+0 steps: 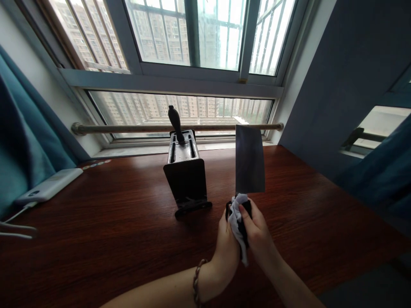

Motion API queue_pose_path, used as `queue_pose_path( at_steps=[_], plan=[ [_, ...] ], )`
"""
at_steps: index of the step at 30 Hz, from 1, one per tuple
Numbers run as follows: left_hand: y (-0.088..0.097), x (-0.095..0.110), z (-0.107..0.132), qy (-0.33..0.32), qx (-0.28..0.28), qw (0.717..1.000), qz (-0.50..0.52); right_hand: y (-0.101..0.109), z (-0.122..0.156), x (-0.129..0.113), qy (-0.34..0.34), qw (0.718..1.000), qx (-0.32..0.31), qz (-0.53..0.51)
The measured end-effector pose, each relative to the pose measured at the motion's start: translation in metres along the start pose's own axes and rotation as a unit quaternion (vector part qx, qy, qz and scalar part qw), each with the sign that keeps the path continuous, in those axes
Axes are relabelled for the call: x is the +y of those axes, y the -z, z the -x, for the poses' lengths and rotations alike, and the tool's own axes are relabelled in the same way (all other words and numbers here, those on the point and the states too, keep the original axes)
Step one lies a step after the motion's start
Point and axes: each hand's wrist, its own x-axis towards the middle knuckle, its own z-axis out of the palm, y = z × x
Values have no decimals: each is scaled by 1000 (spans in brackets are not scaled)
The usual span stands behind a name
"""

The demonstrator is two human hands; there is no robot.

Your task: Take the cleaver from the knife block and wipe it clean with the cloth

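Upright in front of me stands a cleaver [250,160] with a broad, dark rectangular blade pointing away. My left hand [224,250] is closed around its black handle from the left, a braided band on the wrist. From the other side, my right hand [258,231] is closed on a pale cloth [236,222], pressing it to the handle with the thumb. Fingers on the far side of the handle are hidden. Left of the blade, a black and metal knife block [186,182] holds a knife by its slots, with only the dark handle [175,122] showing.
The reddish-brown wooden table [105,222] runs up to the window. A white power strip [49,186] with a cable [19,211] lies at the left edge beside a blue curtain [28,128]. A rail [135,128] crosses low before the window.
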Motion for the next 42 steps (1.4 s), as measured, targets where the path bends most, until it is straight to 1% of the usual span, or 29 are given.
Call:
queue_pose_path(
  at_steps=[3,5,7,10,12,15,18,21,25,27,32,34,36,39,42],
  plan=[
    [3,-10,0,23,10,999,45,1,-3,3,-24,997,38,55],
    [5,-16,1,60,-15,995,84,2,-4,6,-43,993,64,84],
    [8,-21,0,118,-56,982,136,3,-5,10,-52,990,78,107],
    [12,-24,-4,199,-112,958,174,6,-8,18,-54,983,79,157],
    [15,-27,-9,228,-119,951,172,9,-11,26,-53,977,69,193],
    [18,-34,-18,236,-93,954,159,12,-15,41,-55,965,49,250],
    [21,-40,-24,242,-76,956,147,14,-20,52,-65,948,24,312],
    [23,-40,-27,256,-60,957,123,15,-24,57,-65,933,11,354],
    [23,-36,-31,262,-32,961,86,17,-33,61,-56,912,-3,406],
    [23,-34,-34,275,-34,959,66,18,-38,63,-52,901,-12,431],
    [27,-25,-40,329,-76,941,25,23,-46,66,-49,882,-32,467],
    [28,-23,-41,336,-81,938,19,25,-48,68,-52,881,-40,468],
    [29,-22,-41,339,-84,937,17,26,-49,69,-54,886,-52,457],
    [29,-22,-40,338,-77,938,15,25,-51,72,-54,900,-71,426],
    [30,-23,-40,338,-59,939,17,24,-51,74,-56,915,-77,391]
  ],
)
